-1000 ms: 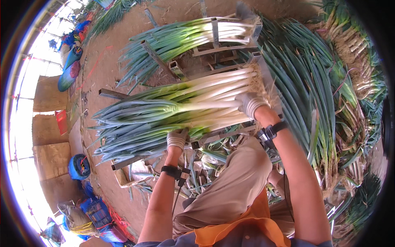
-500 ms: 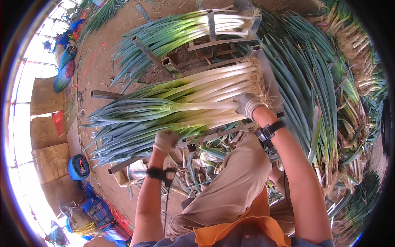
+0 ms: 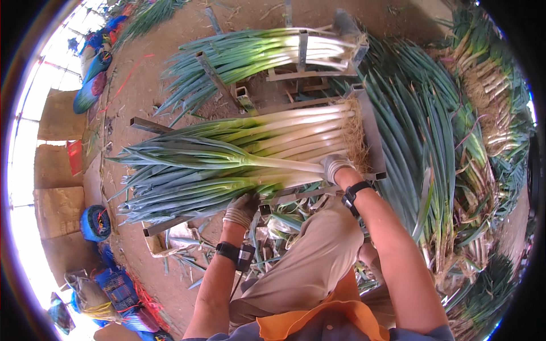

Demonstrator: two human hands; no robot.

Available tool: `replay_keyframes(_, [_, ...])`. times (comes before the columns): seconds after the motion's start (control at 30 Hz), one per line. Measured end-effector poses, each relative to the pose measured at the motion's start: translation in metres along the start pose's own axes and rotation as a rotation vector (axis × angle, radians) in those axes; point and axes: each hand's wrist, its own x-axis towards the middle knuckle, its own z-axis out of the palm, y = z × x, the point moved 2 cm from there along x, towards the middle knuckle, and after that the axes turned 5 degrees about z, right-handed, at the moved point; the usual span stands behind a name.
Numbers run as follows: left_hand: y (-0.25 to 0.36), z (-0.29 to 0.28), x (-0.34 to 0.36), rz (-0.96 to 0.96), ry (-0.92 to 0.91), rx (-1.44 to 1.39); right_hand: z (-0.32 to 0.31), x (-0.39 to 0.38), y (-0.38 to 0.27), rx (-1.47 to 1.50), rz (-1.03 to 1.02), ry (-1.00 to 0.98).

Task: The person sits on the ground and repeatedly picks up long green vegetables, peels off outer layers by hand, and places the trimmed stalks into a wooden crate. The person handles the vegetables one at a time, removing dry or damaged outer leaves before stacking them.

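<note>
A thick layer of long leeks (image 3: 296,136), white root ends to the right and green leaves to the left, lies in a metal rack (image 3: 372,148). My right hand (image 3: 335,169), in a pale knit glove, is closed on the white end of a stalk lying over the others at the near side, by the roots. My left hand (image 3: 243,207), gloved with a darkened palm, has its fingers curled on the lower edge of the green section, beside the rack's front rail; its fingertips are partly hidden.
A second racked bunch (image 3: 239,62) lies beyond. Large piles of untrimmed leeks (image 3: 418,142) fill the right. Loose leaf scraps litter the dirt floor (image 3: 142,91) around my knee. Blue bundles (image 3: 94,223), cardboard (image 3: 60,204) and red twine line the bright left wall.
My view has shifted slightly. My right hand has moved a little toward me, bringing the top stalk's white end down. My left hand, blurred half a second ago, is back at the leeks' lower edge.
</note>
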Motion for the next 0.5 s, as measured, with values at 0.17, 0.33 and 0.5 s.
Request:
replay_keyframes(0.17, [-0.001,0.029,0.004,0.035,-0.264,-0.147,-0.016,-0.011,0.001,-0.007,-0.070,-0.055])
replay_keyframes(0.33, [0.004,0.047,0.028,0.079,-0.059,-0.322,-0.017,-0.012,0.004,-0.029,-0.125,-0.087])
replay_keyframes(0.5, [0.020,0.066,0.016,0.095,-0.031,-0.311,-0.066,-0.035,-0.001,-0.020,-0.235,-0.139])
